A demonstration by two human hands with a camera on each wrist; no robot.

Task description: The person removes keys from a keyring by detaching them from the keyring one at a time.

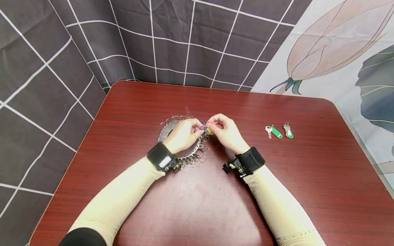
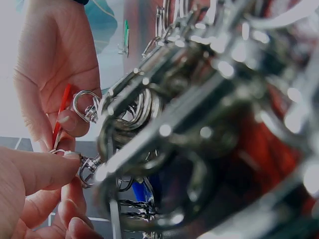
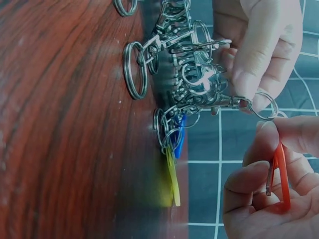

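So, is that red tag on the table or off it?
Off: the right wrist view shows the red tag in the right hand, above the table.

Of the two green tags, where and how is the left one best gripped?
Probably by the long edges of the left green tag, near its lower-right end, pinched from above on the person's near side. It lies flat on the table, and its key sits to its left, leaving that end uncovered.

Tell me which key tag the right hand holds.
The red tag, held in the right hand; the blue tag and yellow tag hang by the metal disc, while both green tags lie on the table.
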